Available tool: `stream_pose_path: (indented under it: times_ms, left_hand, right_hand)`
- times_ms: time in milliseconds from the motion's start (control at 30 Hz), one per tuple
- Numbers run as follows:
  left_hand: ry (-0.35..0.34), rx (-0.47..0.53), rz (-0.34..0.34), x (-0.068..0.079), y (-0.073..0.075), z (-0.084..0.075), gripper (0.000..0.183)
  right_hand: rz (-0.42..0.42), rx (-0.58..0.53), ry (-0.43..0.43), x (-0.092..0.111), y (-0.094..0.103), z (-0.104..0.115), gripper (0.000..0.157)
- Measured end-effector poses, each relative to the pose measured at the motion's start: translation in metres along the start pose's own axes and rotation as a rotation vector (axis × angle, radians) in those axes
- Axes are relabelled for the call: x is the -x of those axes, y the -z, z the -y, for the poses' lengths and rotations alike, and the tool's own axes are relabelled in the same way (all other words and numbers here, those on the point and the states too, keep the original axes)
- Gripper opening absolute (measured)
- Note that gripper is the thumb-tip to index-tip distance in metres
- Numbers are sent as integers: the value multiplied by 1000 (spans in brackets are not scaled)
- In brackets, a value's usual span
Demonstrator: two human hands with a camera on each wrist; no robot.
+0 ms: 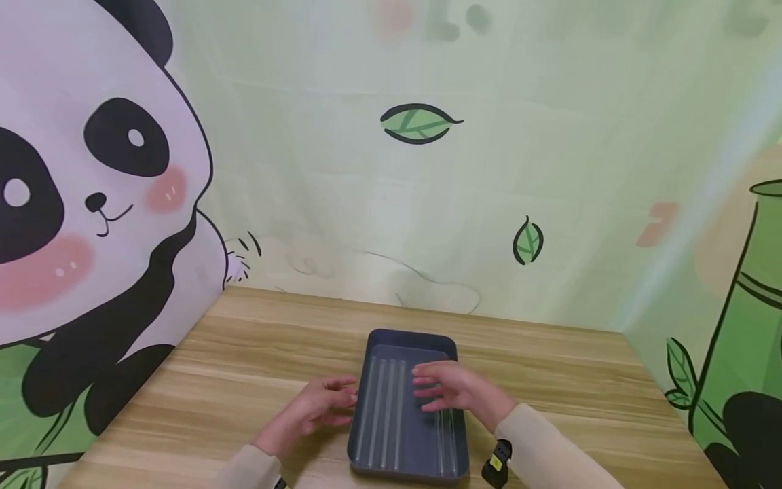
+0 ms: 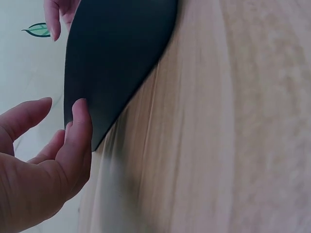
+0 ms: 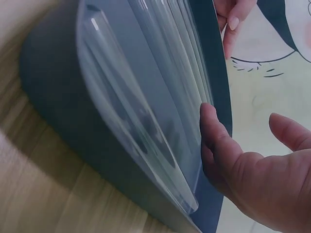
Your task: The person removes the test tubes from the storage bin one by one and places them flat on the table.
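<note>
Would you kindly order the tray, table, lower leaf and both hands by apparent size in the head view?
Largest to smallest:
1. Table
2. Tray
3. Left hand and right hand, too alike to rank
4. Lower leaf

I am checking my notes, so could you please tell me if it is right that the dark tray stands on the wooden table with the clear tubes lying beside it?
Not quite: the clear tubes lie inside the dark tray, not beside it, as the head view shows. The tray does stand on the wooden table.
</note>
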State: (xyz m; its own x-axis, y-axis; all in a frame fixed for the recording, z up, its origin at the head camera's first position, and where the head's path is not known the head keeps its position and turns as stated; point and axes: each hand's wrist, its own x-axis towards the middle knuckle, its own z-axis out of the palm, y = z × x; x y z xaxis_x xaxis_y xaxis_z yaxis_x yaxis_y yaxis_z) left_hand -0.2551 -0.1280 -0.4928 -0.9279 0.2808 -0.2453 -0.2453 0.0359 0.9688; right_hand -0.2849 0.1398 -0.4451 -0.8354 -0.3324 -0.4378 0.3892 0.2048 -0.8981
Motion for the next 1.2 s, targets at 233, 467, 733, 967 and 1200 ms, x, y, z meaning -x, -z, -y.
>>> stream_pose_path:
  times_ms: [233,467,733,967,1200]
  left_hand:
    - [20,34,-20,-2,0,5,58]
    - [40,64,-35,-2,-2,7,56]
    - [58,81,-51,-2,-3,10,54]
    - [64,81,-44,-3,-4,12,52]
    - [65,75,-55,-3,-4,12,51]
  right_hand:
    - [-36,-50,-38,-7,-6,-3,44]
    - [-87,-113,-77,-13,-9,-7,47]
    - [-79,-127,-89,-15,-13,-12,44]
    - [-88,-86,-73,-16,-16,-16,50]
    - [-106,-59,-95,-16,-21,-19,52]
